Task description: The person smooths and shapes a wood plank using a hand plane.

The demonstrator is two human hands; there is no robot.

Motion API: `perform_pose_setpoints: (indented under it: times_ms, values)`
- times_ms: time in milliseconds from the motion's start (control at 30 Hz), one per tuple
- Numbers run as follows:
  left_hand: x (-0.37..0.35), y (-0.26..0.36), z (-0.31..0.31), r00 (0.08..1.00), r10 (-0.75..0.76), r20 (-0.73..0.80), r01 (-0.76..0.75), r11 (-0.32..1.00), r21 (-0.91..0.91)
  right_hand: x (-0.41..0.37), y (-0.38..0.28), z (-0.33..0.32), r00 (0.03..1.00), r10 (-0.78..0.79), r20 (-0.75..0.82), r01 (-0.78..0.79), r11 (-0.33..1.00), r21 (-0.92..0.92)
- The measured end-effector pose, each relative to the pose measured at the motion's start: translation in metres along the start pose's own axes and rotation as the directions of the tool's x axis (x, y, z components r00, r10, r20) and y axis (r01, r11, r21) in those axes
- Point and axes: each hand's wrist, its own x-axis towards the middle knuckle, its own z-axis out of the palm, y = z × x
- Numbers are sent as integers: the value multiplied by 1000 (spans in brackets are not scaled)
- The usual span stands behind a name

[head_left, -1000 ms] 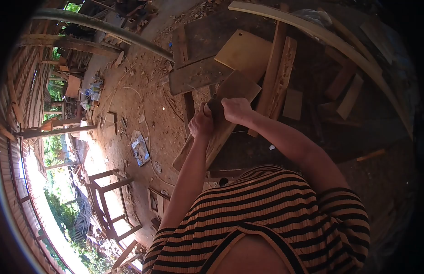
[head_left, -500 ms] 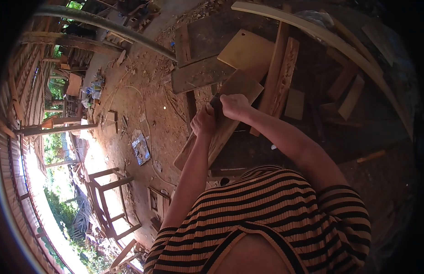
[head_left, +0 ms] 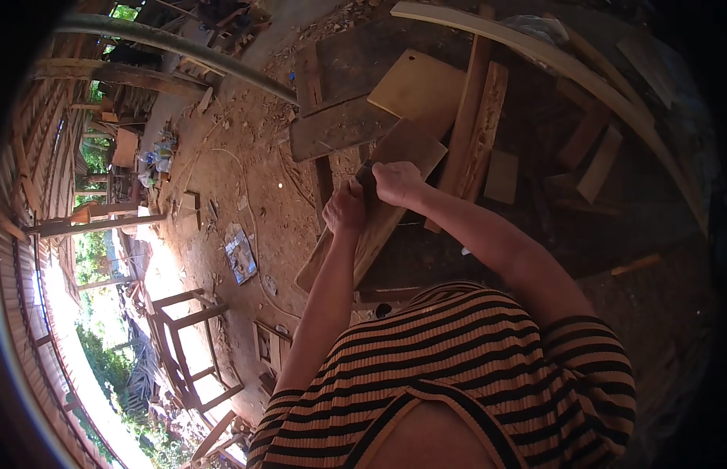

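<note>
A long thick wooden board (head_left: 388,223) lies at a slant on the dark work surface. My left hand (head_left: 345,208) is closed at the left edge of the board, its fingers wrapped round one side of a small dark tool (head_left: 366,181). My right hand (head_left: 398,184) is closed on the tool's other side, above the board. The hands are close together, and they hide most of the tool, so its kind is hard to make out. Beyond the board lies a pale flat panel (head_left: 418,86) with a small hole near its corner.
Two long planks (head_left: 479,117) lie right of the board. A curved strip (head_left: 535,51) arches across the upper right, above small offcuts (head_left: 501,177). A wooden frame (head_left: 187,319) stands at the lower left, on ground littered with shavings.
Both hands, the board and the surroundings appear shifted slightly left in view. The hands keep the same grip on the tool, with hardly any movement along the board.
</note>
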Motion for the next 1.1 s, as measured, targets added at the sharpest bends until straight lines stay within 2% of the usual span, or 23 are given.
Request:
perform_pose_setpoints:
  times_ms: [67,233,300,433,500,567,633,667,700,733,767,800,833,1000,1100]
  values:
    - [2,-2,2,1000,6,-10,-5,1000,2,-1,3,8,1000,3,-29,-3,1000,19]
    - [1,0,1,998,-36,-55,35,999,-16,-64,16,-36,994,-12,106,12,1000,-1]
    - [2,0,0,999,-46,4,46,999,0,-73,12,-52,962,135,237,-123,990,-67]
    - [1,2,-2,999,-45,-12,45,999,-19,-25,6,-26,981,82,174,-67,994,-91]
    - [-1,-1,-3,999,-35,-18,34,998,-51,2,0,-2,999,-20,32,23,994,-110]
    - [-2,-5,-1,999,-41,-24,39,996,-78,2,-3,4,996,-41,-73,34,996,-86]
    - [-1,-3,-9,994,-94,49,98,992,-84,-13,1,-11,996,-15,86,27,989,-144]
    - [0,-5,-9,997,-78,30,80,991,-103,-29,5,-18,992,4,123,23,976,-216]
    - [0,-6,-12,997,-76,24,78,989,-122,-48,14,-23,991,-59,121,87,968,-235]
    - [-1,-9,-12,996,-91,20,93,988,-124,-62,10,-34,984,12,176,35,964,-264]
    - [-2,-10,-12,996,-82,-23,78,986,-146,-73,29,-26,992,-35,125,64,970,-234]
    - [-4,-14,-10,996,-59,-59,48,984,-171,-66,25,-20,984,-72,161,106,971,-214]
    - [-7,-21,-7,994,-94,-57,83,982,-168,-61,23,-22,983,-57,176,98,967,-234]
    - [-6,-18,-7,997,-43,-67,28,979,-204,-3,-5,-10,977,-71,199,130,945,-300]
    - [-7,-16,-11,997,-45,-60,31,975,-220,-1,-7,-4,985,-31,169,87,939,-334]
